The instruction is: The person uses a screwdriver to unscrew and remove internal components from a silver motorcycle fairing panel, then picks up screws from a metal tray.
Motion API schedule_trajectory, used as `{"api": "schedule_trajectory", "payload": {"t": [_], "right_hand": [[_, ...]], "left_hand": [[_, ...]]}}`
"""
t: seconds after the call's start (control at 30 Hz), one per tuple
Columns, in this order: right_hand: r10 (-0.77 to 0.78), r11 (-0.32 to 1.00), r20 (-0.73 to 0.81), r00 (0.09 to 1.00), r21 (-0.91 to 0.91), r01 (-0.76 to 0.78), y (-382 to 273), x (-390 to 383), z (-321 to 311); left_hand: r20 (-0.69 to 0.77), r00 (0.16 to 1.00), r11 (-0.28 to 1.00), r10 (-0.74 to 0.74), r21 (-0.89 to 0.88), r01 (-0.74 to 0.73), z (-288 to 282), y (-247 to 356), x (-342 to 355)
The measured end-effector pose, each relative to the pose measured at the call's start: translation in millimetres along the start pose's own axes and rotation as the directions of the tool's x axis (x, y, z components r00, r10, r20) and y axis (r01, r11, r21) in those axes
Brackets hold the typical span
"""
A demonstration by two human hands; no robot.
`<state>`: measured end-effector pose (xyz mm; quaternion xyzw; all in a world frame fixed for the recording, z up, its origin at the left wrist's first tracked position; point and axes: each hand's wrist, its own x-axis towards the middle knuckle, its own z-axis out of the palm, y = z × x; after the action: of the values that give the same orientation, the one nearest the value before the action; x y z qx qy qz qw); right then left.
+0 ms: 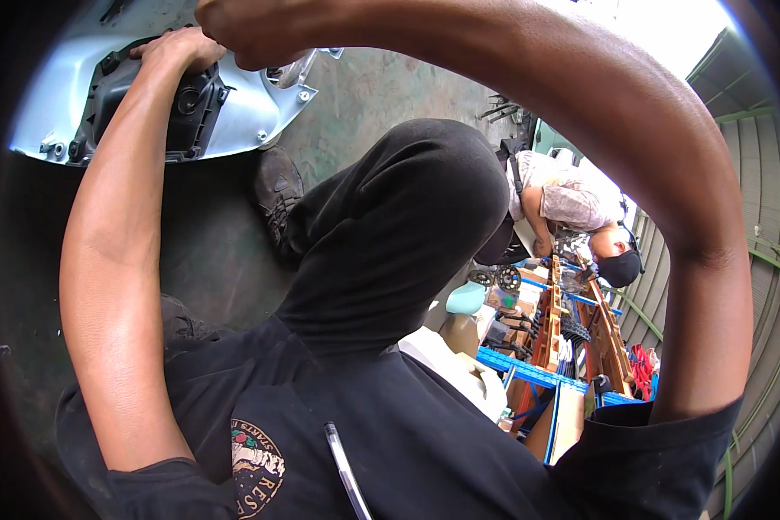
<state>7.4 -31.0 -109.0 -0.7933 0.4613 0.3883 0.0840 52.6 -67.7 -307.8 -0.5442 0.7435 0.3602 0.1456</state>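
Note:
At the upper left lies a glossy light-blue body panel (243,117) with a black plastic housing (113,108) set into its underside. My left hand (182,49) is laid over the top of the housing, its fingers bent over the edge. Just right of it, at the upper rim of the view, my right hand (243,33) is closed like a fist above the panel. Whatever it may hold is hidden. Beside the right hand a clear lens-like part (291,71) shows at the panel's edge.
My bent knee (433,182) and dark shoe (279,195) are close to the panel on the grey-green floor (364,95). At the right, another person (572,195) bends over blue-edged shelving (529,368) with many parts. A corrugated wall (763,182) stands beyond.

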Motion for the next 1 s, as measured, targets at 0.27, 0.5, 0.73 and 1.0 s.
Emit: {"api": "schedule_trajectory", "payload": {"t": [0.27,0.5,0.73,1.0], "right_hand": [[0.172,0.965,0.17,0.97,0.171,-0.201,-2.6,-4.1,-12.7],[0.104,0.966,0.092,0.99,0.226,-0.122,-1.3,-6.8,-16.5],[0.183,0.946,0.085,0.979,0.256,-0.199,-0.6,3.5,-7.2],[0.151,0.989,0.274,0.95,-0.05,-0.143,22.4,63.1,33.1]], "left_hand": [[-0.026,0.998,0.999,0.048,0.023,-0.048,-3.1,-1.2,-7.5],[-0.014,1.0,0.999,0.012,0.038,-0.012,-0.1,-1.6,-2.9],[-0.021,0.999,0.997,-0.041,0.062,0.042,1.2,0.9,1.3],[-0.031,0.999,1.0,0.021,-0.001,-0.021,1.5,0.4,-0.7]]}}
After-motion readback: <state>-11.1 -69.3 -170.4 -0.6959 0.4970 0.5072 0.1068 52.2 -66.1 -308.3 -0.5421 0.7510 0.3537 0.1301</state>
